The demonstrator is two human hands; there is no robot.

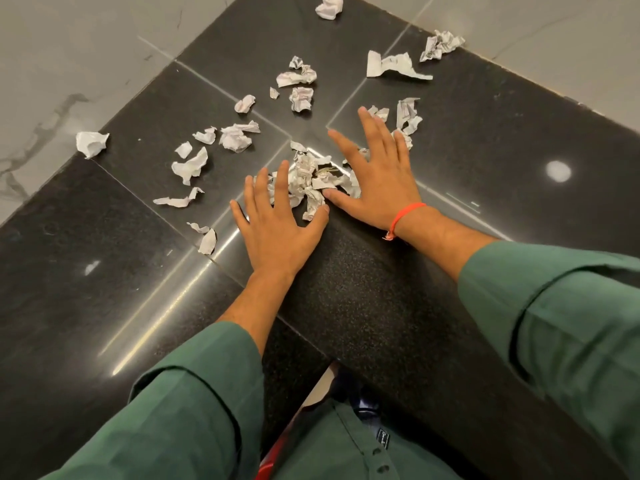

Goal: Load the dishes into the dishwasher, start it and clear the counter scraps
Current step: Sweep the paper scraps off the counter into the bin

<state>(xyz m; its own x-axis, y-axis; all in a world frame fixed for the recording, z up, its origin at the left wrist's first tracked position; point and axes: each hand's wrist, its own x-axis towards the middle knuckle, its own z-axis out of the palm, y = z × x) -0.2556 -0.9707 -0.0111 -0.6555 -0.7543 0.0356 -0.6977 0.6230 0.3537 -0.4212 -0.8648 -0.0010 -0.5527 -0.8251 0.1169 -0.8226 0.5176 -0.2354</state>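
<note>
Several crumpled white paper scraps lie scattered over a black granite corner counter (485,140). A small heap of scraps (311,180) sits between my two hands. My left hand (277,223) lies flat on the counter with fingers straight and spread, touching the heap's left side. My right hand (375,174), with an orange band at the wrist, is also flat and spread, pressing against the heap's right side. Loose scraps lie further off, such as a crumpled ball (237,136) to the left and a torn strip (393,65) at the back right.
Grey marble wall tiles (69,64) rise behind the counter on both sides. One scrap (90,143) lies at the left wall edge, another (329,7) at the far corner. The counter's front edge runs just below my forearms, and my green sleeves cover the lower view.
</note>
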